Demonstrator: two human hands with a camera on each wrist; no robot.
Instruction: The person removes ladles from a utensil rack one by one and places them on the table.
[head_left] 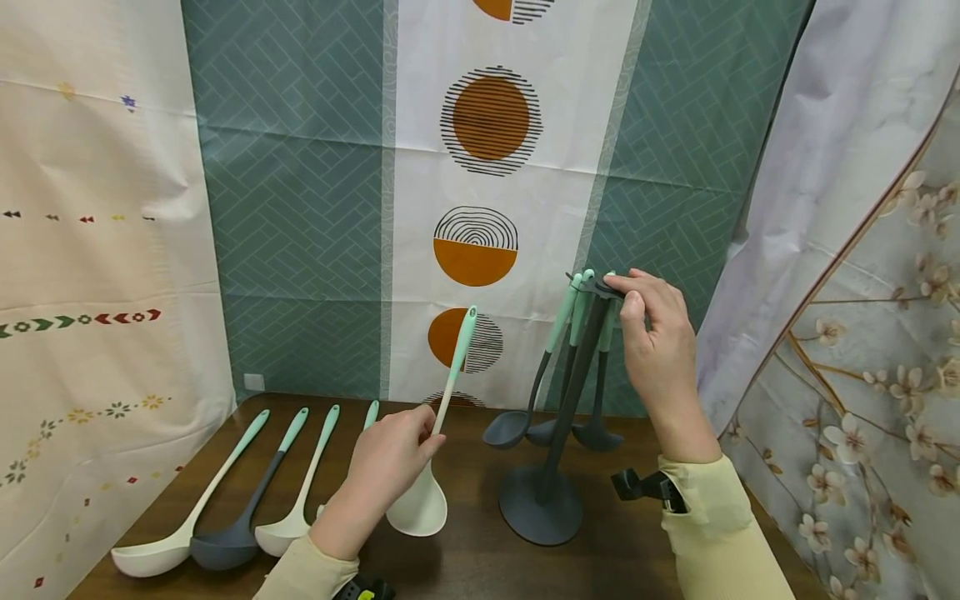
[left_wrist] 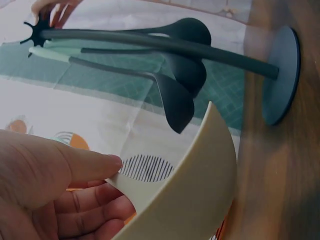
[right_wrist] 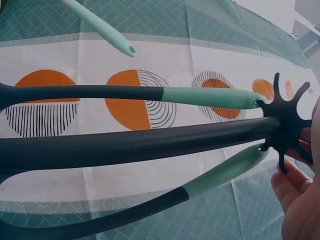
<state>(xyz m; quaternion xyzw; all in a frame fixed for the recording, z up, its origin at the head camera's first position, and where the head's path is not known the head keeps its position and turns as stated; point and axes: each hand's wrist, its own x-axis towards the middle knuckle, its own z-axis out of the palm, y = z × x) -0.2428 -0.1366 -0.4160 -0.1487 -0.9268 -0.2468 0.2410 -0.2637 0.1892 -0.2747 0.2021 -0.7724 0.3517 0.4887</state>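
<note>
My left hand (head_left: 390, 454) pinches a cream ladle (head_left: 420, 510) low on its stem, thumb against fingers. The ladle's mint handle (head_left: 463, 337) points up and its bowl hangs down. In the left wrist view the bowl (left_wrist: 200, 185) fills the lower middle. My right hand (head_left: 663, 342) grips the top of a dark grey utensil stand (head_left: 573, 396), fingers around its hooked crown (right_wrist: 285, 120). Several dark ladles with mint handles hang from the hooks, among them a left one (head_left: 506, 429) and a right one (head_left: 598, 435). The stand's post leans in the head view.
Left on the brown table (head_left: 465, 567) lie a cream ladle (head_left: 153, 557), a dark grey ladle (head_left: 225, 546) and another cream ladle (head_left: 281, 533). A further mint handle (head_left: 371, 414) shows behind my left hand. A patterned curtain (head_left: 300, 208) hangs behind the table.
</note>
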